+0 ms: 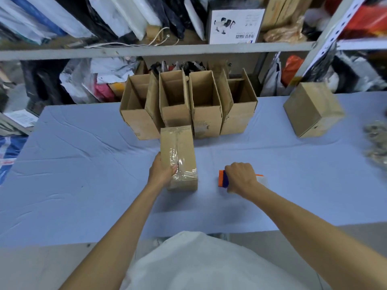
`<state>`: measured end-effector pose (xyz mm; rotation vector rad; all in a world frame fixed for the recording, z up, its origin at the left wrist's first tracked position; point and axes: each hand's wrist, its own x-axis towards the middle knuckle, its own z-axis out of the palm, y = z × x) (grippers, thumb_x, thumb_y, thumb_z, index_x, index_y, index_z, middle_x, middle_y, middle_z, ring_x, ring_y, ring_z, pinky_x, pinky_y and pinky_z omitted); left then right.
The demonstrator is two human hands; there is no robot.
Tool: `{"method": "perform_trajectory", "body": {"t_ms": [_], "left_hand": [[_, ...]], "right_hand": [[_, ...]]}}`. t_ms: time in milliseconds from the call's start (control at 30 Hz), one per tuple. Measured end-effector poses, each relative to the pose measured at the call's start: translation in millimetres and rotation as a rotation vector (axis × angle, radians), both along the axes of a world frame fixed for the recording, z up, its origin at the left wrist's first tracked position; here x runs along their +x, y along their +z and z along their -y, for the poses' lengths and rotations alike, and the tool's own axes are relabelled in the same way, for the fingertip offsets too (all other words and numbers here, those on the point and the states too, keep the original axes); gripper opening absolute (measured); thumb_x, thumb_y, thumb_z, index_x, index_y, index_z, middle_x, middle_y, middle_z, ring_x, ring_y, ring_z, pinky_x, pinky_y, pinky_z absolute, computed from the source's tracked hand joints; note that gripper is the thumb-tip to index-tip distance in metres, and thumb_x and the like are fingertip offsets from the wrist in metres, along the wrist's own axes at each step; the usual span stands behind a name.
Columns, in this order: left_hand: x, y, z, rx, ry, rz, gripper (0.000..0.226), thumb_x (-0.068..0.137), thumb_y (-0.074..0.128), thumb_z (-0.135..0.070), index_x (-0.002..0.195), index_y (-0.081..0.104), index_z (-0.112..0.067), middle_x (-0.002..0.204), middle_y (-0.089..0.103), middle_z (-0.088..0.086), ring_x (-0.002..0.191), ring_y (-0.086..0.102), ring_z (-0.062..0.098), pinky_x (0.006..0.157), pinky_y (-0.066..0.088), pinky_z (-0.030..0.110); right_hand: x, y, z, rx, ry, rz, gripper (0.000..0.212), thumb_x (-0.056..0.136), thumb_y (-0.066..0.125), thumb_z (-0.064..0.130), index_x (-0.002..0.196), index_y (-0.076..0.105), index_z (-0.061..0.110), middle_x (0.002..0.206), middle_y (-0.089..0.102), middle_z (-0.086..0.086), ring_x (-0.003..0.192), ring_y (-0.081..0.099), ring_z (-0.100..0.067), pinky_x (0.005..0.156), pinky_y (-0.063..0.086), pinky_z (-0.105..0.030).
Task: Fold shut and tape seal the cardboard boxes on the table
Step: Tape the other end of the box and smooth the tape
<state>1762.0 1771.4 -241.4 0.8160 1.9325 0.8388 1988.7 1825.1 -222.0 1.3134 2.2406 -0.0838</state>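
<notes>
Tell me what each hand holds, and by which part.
The left hand holds the taped box by its near left edge. The right hand grips the orange tape dispenser from above, around its middle.

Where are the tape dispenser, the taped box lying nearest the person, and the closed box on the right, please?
tape dispenser (222, 178): head view, on its orange and blue end.
taped box (181, 146): head view, on its taped top face.
closed box (312, 109): head view, near its middle.
</notes>
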Motion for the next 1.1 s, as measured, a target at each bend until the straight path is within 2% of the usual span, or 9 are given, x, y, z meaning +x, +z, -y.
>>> {"method": "perform_trajectory", "body": {"t_ms": [67, 167, 267, 333, 433, 633, 733, 900, 1100], "left_hand": [[-2.6, -2.0, -2.5, 0.000, -0.011, 0.015, 0.056, 0.076, 0.068, -0.020, 0.129, 0.050, -0.017, 0.122, 0.061, 0.004, 0.111, 0.059, 0.029, 0.097, 0.048, 0.048], [-6.7, -5.1, -4.9, -0.021, 0.008, 0.048, 0.059, 0.073, 0.070, -0.021, 0.128, 0.050, -0.017, 0.122, 0.061, 0.006, 0.110, 0.060, 0.028, 0.097, 0.049, 0.049], [-8.0, -7.7, -3.0, -0.019, 0.021, 0.085, 0.064, 0.072, 0.072, -0.024, 0.131, 0.048, -0.019, 0.121, 0.062, 0.001, 0.111, 0.060, 0.025, 0.098, 0.048, 0.048], [-5.7, -3.6, -0.8, -0.019, 0.035, 0.110, 0.064, 0.078, 0.074, -0.020, 0.135, 0.045, -0.020, 0.122, 0.061, -0.002, 0.111, 0.060, 0.022, 0.100, 0.048, 0.045], [-3.9, 3.1, 3.2, -0.015, 0.054, 0.120, 0.064, 0.084, 0.074, -0.020, 0.140, 0.041, -0.018, 0.119, 0.054, -0.006, 0.105, 0.056, 0.016, 0.094, 0.048, 0.032], [-2.4, 1.4, 12.5, -0.011, 0.030, 0.053, 0.067, 0.085, 0.067, -0.046, 0.139, 0.043, -0.013, 0.129, 0.055, 0.001, 0.106, 0.057, 0.018, 0.088, 0.047, 0.030], [-2.0, 2.5, 14.9, -0.038, 0.006, 0.070, 0.059, 0.092, 0.063, -0.035, 0.141, 0.039, -0.012, 0.133, 0.050, 0.001, 0.107, 0.053, 0.014, 0.082, 0.042, 0.023], [-2.7, 7.7, 13.0, -0.037, -0.003, 0.054, 0.049, 0.093, 0.062, -0.027, 0.136, 0.043, -0.012, 0.122, 0.051, -0.003, 0.101, 0.053, 0.014, 0.072, 0.041, 0.019], [0.8, 8.4, 13.5, -0.061, 0.038, 0.046, 0.043, 0.094, 0.059, -0.026, 0.132, 0.045, -0.012, 0.115, 0.052, -0.002, 0.097, 0.055, 0.017, 0.076, 0.043, 0.026]], "right_hand": [[-0.1, -4.8, -7.8, 0.022, -0.106, -0.077, 0.044, 0.078, 0.072, 0.038, 0.110, 0.056, 0.012, 0.100, 0.060, -0.006, 0.089, 0.061, -0.024, 0.068, 0.036, -0.029], [-3.8, -19.0, -21.4, 0.128, -0.114, -0.140, 0.070, 0.083, 0.068, 0.050, 0.131, 0.039, 0.007, 0.115, 0.054, -0.012, 0.099, 0.059, -0.029, 0.075, 0.040, -0.034], [-7.2, -38.4, -28.5, 0.176, -0.082, -0.207, 0.070, 0.092, 0.061, 0.023, 0.146, 0.021, 0.007, 0.121, 0.051, -0.020, 0.106, 0.052, -0.033, 0.083, 0.041, -0.037], [-10.4, -50.8, -27.5, 0.219, -0.100, -0.244, 0.071, 0.087, 0.058, 0.002, 0.147, 0.020, 0.002, 0.119, 0.051, -0.023, 0.104, 0.051, -0.034, 0.078, 0.040, -0.037], [-11.3, -67.3, -16.6, 0.205, -0.195, -0.302, 0.066, 0.086, 0.051, -0.007, 0.146, 0.023, -0.002, 0.120, 0.048, -0.026, 0.104, 0.049, -0.036, 0.074, 0.038, -0.037], [-12.7, -81.1, -5.6, 0.107, -0.273, -0.343, 0.051, 0.087, 0.048, -0.006, 0.135, 0.032, 0.003, 0.122, 0.047, -0.019, 0.107, 0.049, -0.033, 0.079, 0.044, -0.037], [-18.0, -69.3, -8.6, 0.137, -0.296, -0.385, 0.047, 0.078, 0.058, -0.005, 0.123, 0.044, -0.001, 0.119, 0.047, -0.024, 0.104, 0.047, -0.037, 0.080, 0.042, -0.039], [-32.5, -17.2, -13.2, 0.051, -0.306, -0.805, 0.022, 0.086, 0.047, 0.000, 0.096, 0.066, 0.001, 0.096, 0.064, -0.016, 0.085, 0.058, -0.035, 0.066, 0.042, -0.036], [-57.9, -14.0, -1.4, -0.136, -0.117, -0.563, 0.024, 0.076, 0.044, 0.003, 0.083, 0.068, 0.001, 0.089, 0.065, -0.019, 0.084, 0.061, -0.038, 0.067, 0.049, -0.038]]}}
